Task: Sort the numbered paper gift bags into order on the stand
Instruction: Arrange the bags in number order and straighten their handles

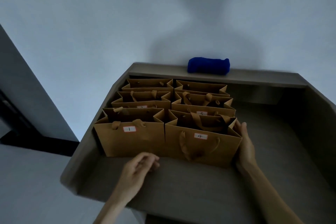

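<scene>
six bags stand on the stand (181, 178) in two columns of three, packed toward its back left corner. bag 1 (130, 140) is front of the left column and bag 4 (201, 146) front of the right, the two touching side to side. behind bag 4, bag 5 (202, 110) shows its label; the label on the middle left bag (141, 103) is half hidden, and the two rear bags show no numbers from here.

the right hand (244, 148) lies flat with straight fingers pressed against the right side of bag 4. the left hand (141, 164) hovers just in front of the seam between bags 1 and 4, fingers loosely curled, holding nothing.

the likely trouble is that side push. the bags are light, open-topped paper, so pressing the wall may buckle it inward rather than slide the bag, or shove bag 4 into bag 1 and skew the front row. bag 4's front handle (197, 149) hangs down its face and could snag a finger and tip the bag forward. with hidden labels at the back, an ordering slip could pass unnoticed. the blue cloth (208, 66) on the back ledge sits well apart.
</scene>
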